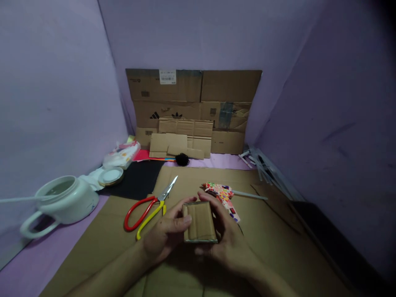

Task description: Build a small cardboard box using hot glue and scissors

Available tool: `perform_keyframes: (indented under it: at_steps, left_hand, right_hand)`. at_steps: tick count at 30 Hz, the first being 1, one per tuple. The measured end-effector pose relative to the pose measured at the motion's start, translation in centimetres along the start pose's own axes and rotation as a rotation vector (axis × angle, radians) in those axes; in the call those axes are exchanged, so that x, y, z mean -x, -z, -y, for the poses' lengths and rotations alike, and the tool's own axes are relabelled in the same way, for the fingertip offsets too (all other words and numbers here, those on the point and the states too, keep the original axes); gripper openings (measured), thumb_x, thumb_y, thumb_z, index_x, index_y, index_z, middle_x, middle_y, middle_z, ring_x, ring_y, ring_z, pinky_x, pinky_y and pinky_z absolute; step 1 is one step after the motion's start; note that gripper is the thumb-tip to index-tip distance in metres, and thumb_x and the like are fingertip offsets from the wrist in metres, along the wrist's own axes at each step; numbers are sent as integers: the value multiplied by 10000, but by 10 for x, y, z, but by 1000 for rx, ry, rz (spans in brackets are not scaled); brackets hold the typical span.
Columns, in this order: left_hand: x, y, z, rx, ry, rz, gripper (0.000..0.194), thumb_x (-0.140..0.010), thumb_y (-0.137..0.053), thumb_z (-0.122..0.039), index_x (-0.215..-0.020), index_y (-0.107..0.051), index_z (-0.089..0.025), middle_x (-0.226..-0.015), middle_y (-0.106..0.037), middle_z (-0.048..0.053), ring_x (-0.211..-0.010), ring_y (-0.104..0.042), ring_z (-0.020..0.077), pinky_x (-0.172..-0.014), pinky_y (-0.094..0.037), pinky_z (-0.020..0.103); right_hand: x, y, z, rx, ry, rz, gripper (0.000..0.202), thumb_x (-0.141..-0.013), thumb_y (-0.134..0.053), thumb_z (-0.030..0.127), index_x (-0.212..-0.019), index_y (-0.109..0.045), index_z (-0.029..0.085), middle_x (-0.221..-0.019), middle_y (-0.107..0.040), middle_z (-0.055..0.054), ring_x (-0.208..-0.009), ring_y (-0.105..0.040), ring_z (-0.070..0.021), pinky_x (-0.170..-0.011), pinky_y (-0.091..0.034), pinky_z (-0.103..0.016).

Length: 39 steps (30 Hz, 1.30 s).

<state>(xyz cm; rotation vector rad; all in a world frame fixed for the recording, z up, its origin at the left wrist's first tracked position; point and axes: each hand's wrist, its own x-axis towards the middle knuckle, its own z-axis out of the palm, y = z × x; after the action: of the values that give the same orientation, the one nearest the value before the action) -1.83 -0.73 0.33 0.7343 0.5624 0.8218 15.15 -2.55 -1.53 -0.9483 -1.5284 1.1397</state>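
Between my two hands is a small cardboard box (201,222), held above a cardboard sheet (102,247). My left hand (163,233) grips its left side, the thumb lying across the near corner of the top face. Around the right side curl the fingers of my right hand (227,235), its thumb low at the front edge. Red and yellow scissors (154,205) lie to the left, blades pointing away. Just beyond my right hand rests a flower-patterned glue gun (221,194) with a clear glue stick (250,195) in its back.
A white pot (66,200) with a handle stands at left, near its lid (110,175) and a black sheet (136,179). Cardboard pieces (168,144) lean at the back behind black yarn (182,159). Spare glue sticks (266,167) and a dark slab (328,235) lie right.
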Motion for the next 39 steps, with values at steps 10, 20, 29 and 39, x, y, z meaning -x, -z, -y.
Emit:
perform_keyframes:
  at_steps: [10, 20, 29, 39]
  left_hand:
    - [3, -4, -2, -15, -79, 63, 589, -646, -795, -310, -1160, -548, -164, -1091, -655, 108, -1072, -598, 285, -917, -434, 373]
    - [-1, 11, 9, -192, -117, -80, 729, -664, -776, -446, -1258, -436, -195, -1195, -586, 123, -1162, -529, 312, -984, -375, 431]
    - [2, 2, 3, -389, -108, -128, 819, -565, -792, -313, -1250, -384, -127, -1200, -593, 170, -1125, -551, 347, -955, -411, 464]
    - [2, 8, 7, -447, -222, -36, 802, -621, -777, -282, -1317, -394, -174, -1247, -583, 143, -1153, -551, 327, -966, -429, 447]
  right_hand:
    - [-5, -1, -14, -233, -83, -67, 1060, -432, -840, 603, -1322, -379, 260, -1345, -510, -146, -1202, -546, -337, -962, -474, -435]
    - [-2, -2, -12, 183, 130, -144, 692, -546, -841, 291, -1115, -448, 290, -1204, -578, -76, -1064, -620, -291, -860, -533, -378]
    - [5, -1, -10, 274, 92, -7, 744, -682, -766, 238, -1303, -363, 310, -1298, -507, -86, -1170, -546, -280, -971, -460, -401]
    - [-5, 11, -4, -307, -155, 58, 755, -592, -786, 566, -1236, -524, 271, -1293, -588, -139, -1157, -592, -343, -928, -489, -499]
